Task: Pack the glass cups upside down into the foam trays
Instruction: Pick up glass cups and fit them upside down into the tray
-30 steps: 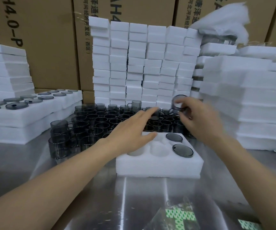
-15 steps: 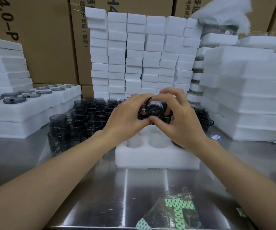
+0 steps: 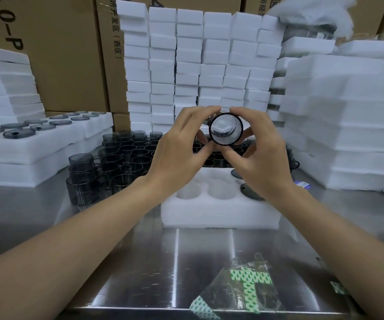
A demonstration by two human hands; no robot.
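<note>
A smoky glass cup [image 3: 225, 129] is raised on its side above the table, its round end turned toward me. My left hand [image 3: 181, 144] and my right hand [image 3: 255, 148] both grip it, fingers curled round its rim and wall. Directly below lies a white foam tray [image 3: 218, 211] with round pockets; two near pockets show empty, and dark cup bottoms [image 3: 251, 194] fill pockets on its right, partly hidden by my right wrist. Behind the tray stand several loose grey glass cups [image 3: 126, 153], upright in rows.
Filled foam trays [image 3: 47, 144] are stacked at the left. Tall piles of white foam blocks [image 3: 198, 65] rise at the back and foam sheets [image 3: 348, 125] at the right, before cardboard boxes. A clear bag with green tape [image 3: 244, 289] lies near the steel table's front edge.
My right hand lifted a cup from the rows and brought it to centre. My left hand left the tray and joined it. The cup now sits higher, turned end-on to me.
</note>
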